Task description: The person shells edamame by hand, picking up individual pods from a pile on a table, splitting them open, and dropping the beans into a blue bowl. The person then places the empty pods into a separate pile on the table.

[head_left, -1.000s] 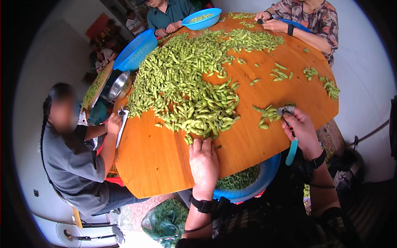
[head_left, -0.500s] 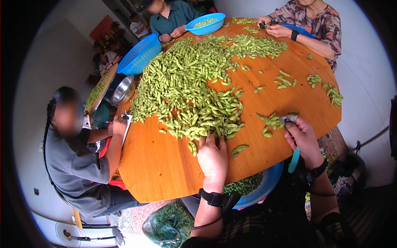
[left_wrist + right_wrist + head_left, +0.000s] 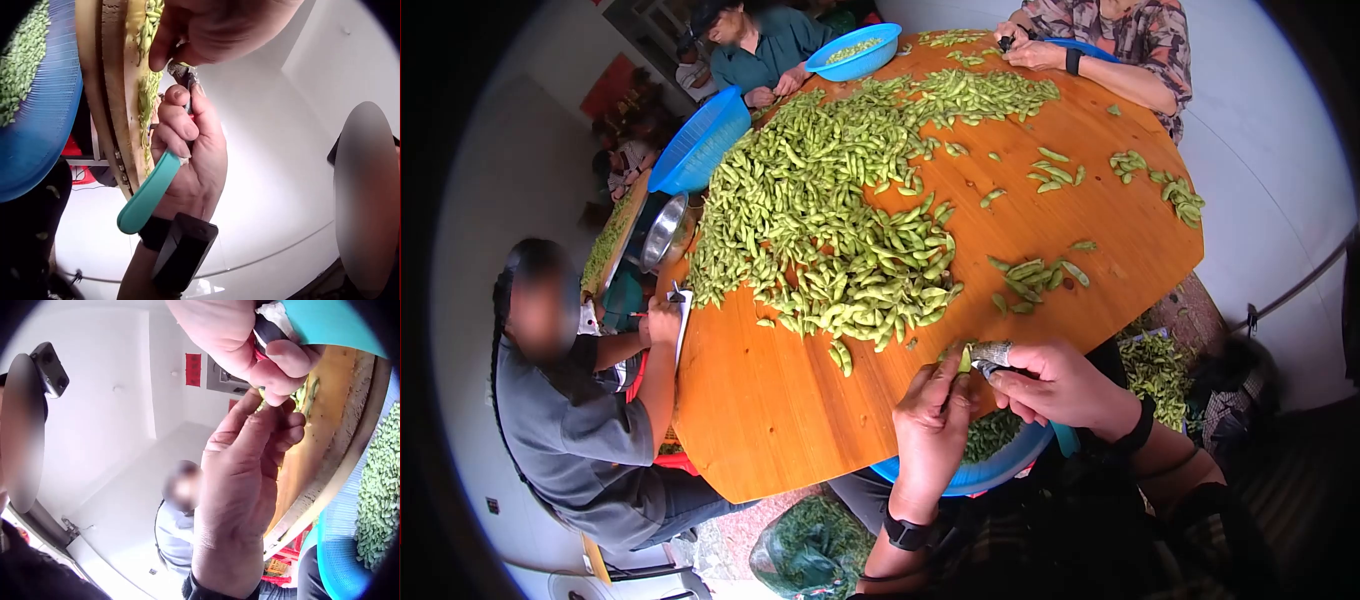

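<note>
At the near table edge my left hand pinches a green bean pod between thumb and fingers. My right hand meets it there, gripping a tool with a teal handle and a dark front part; its working end is mostly hidden by the fingers. Greyish wrapping shows at the right fingertips. Below both hands is a blue basin holding shelled green beans. A big heap of pods covers the table's left and middle.
A small group of pods lies right of the heap on the wooden table. Blue baskets and a metal bowl stand along the far left edge. A person at left writes on a clipboard; others sit across.
My left hand has left the heap's near edge and come back toward me with a pod. My right hand has moved left and down from the small pod group to meet it.
</note>
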Available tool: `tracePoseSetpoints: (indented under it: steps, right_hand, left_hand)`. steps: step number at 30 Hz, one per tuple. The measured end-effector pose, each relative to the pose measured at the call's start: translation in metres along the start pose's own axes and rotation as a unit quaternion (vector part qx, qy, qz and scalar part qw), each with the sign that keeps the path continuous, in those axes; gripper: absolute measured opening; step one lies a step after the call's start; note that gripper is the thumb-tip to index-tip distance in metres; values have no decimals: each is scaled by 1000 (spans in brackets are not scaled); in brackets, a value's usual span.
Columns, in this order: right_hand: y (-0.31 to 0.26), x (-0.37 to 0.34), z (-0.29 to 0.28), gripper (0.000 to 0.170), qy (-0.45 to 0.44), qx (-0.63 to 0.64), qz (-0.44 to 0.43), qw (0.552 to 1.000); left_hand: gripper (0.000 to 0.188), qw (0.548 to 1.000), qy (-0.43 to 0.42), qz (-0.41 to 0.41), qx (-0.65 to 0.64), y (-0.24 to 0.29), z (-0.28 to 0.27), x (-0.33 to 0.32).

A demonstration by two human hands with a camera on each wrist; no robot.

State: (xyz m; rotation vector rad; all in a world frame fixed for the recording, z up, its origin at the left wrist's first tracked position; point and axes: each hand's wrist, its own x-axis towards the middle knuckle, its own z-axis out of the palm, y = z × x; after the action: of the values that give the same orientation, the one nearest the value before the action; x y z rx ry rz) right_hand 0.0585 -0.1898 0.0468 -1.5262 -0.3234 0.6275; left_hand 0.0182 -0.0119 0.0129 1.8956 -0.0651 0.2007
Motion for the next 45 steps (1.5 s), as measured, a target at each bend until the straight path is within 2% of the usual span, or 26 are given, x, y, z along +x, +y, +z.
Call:
tracePoseSetpoints:
  steps: [1,3,6,10,12,16,18,19,21,22,24,26,29,30,31,33,36,40,43,45]
  right_hand:
    - [1,-1,1,16,0,-1,1,1000]
    - [3,-4,2,15,-2,-28,-9,1000]
    - [9,-7,4,14,9,-33,-16,999]
    - [25,-9,11,12,23,19,-8,1000]
    - [32,-9,17,11,68,16,-58,996]
    - [40,-8,24,10,83,47,-59,994]
    - [36,-8,21,8,37,164,23,986]
    - [33,-8,19,8,40,164,25,985]
    - [24,-9,16,9,14,175,59,983]
    - [21,-9,14,9,15,175,61,982]
    - [17,-8,12,11,-7,160,72,984]
    - [15,-6,11,13,-6,148,74,986]
    - [9,-3,9,12,0,148,79,986]
    - [9,-2,11,12,-2,147,79,986]
    - [11,0,16,11,40,54,-2,998]
    - [6,-2,24,13,98,-107,-156,977]
    - [15,1,27,16,98,-141,-178,969]
    - [24,-1,33,19,102,-156,-184,965]
    - [25,1,35,19,127,-107,-145,975]
    - [25,2,33,20,118,-31,-79,989]
  left_hand:
    - [35,1000,1,-1,-1,2,1,-1]
    - [36,995,11,48,92,9,5,-3]
    - [39,992,38,68,98,3,9,-8]
    - [33,991,51,59,109,1,15,-13]
    - [28,986,60,72,136,-1,17,-15]
    - [28,987,66,59,136,-7,19,-21]
    - [22,993,43,52,100,-18,16,-23]
    - [22,993,41,51,99,-18,13,-24]
    - [20,999,-13,-11,-28,-19,8,-24]
    - [20,999,-14,-13,-29,-18,6,-23]
    - [22,989,-14,-49,-140,-17,3,-22]
    - [25,986,-27,-45,-161,-17,-3,-18]
    - [31,941,-62,-166,-290,-7,-11,-6]
    - [31,941,-60,-165,-290,-5,-11,-3]
    - [31,942,-72,-174,-278,-3,-11,-2]
    - [28,937,-95,-176,-286,-4,-9,-2]
    - [25,930,-51,-186,-312,-6,-8,-4]
    - [23,934,-34,-192,-299,-10,-6,-3]
    - [23,938,-24,-197,-284,-11,-3,0]
    - [24,941,-21,-204,-271,-12,-2,0]
